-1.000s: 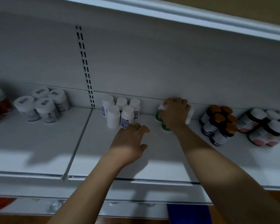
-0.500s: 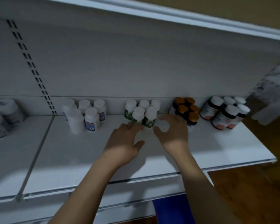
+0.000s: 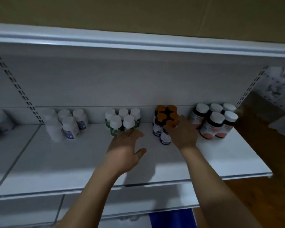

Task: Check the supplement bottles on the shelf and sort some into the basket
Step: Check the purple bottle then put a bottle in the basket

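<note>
White metal shelf [image 3: 220, 158] at chest height carries the supplement bottles in tight clusters along its back wall. From the head view, a group of white bottles with purple labels [image 3: 69, 127] stands on the left, then five white-capped bottles with green labels [image 3: 116, 125], then the orange-capped bottles [image 3: 161, 116], and at the far right dark bottles with white caps and pink labels [image 3: 214, 124]. The left hand [image 3: 127, 150] hovers palm down over the shelf with fingers spread and thumb out, its fingertips just in front of the green-labelled bottles. The right hand [image 3: 183, 137] reaches into the orange-capped group, fingers curled over the cap of the front orange-capped bottle [image 3: 165, 137]. Below the shelf edge a blue object [image 3: 171, 218] shows, with wooden floor [image 3: 262, 203] to the right.
</note>
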`<state>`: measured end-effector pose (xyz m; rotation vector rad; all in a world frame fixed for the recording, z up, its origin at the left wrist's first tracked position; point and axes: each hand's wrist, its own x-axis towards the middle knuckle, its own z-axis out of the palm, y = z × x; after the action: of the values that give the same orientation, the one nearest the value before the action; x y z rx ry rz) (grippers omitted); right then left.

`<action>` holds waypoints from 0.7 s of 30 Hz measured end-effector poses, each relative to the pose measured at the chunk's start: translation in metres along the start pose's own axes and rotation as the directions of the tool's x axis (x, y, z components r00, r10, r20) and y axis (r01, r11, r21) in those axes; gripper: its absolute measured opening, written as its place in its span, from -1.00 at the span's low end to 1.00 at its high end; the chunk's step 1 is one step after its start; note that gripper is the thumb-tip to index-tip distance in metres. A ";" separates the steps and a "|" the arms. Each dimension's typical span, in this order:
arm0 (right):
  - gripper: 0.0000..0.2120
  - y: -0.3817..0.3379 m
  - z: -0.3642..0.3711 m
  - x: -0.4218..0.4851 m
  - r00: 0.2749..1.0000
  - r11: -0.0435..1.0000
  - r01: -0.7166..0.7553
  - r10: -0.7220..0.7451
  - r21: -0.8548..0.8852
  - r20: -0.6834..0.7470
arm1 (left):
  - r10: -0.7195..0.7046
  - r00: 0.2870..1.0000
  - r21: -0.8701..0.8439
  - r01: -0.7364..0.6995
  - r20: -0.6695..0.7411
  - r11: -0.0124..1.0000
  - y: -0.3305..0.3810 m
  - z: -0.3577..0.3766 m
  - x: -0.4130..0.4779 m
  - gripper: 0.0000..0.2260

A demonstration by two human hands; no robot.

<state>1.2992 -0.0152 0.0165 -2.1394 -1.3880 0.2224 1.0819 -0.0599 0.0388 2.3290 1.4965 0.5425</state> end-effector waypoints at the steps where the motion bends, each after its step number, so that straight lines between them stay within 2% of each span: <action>1: -0.61 0.002 0.003 0.001 1.000 1.000 0.011 -0.011 0.002 0.010 | -0.015 1.000 0.006 0.015 -0.011 1.000 0.004 0.003 -0.002 -0.57; 7: -0.73 0.011 0.006 -0.005 0.999 0.973 0.038 -0.040 0.228 0.005 | -0.084 0.994 0.004 0.084 -0.065 0.996 0.029 0.019 -0.015 -0.57; 9: -0.76 0.019 -0.001 -0.011 0.998 0.936 -0.020 -0.002 0.352 0.062 | -0.103 0.992 -0.012 0.103 -0.066 0.995 0.039 0.023 -0.021 -0.55; 11: -0.77 0.032 -0.010 -0.020 0.990 0.870 -0.101 0.041 0.483 0.132 | -0.116 0.991 -0.037 0.114 -0.070 0.993 0.048 0.029 -0.027 -0.51; 15: -0.84 0.052 -0.038 -0.047 0.967 0.646 -0.225 0.055 0.730 0.249 | -0.143 0.988 -0.145 0.133 -0.057 0.980 0.068 0.041 -0.034 -0.38; 18: -0.83 0.060 -0.069 -0.059 0.944 0.558 -0.241 -0.055 0.794 0.325 | -0.131 0.991 -0.192 0.122 -0.032 0.974 0.085 0.047 -0.037 -0.32; 21: -0.75 0.070 -0.096 -0.064 0.913 0.481 -0.221 -0.203 0.849 0.353 | -0.106 0.994 -0.326 0.106 0.019 0.940 0.103 0.049 -0.039 -0.42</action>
<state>1.3664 -0.1282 0.0470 -1.2080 -1.0617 1.1948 1.1725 -0.1396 0.0378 1.9834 1.4005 0.7017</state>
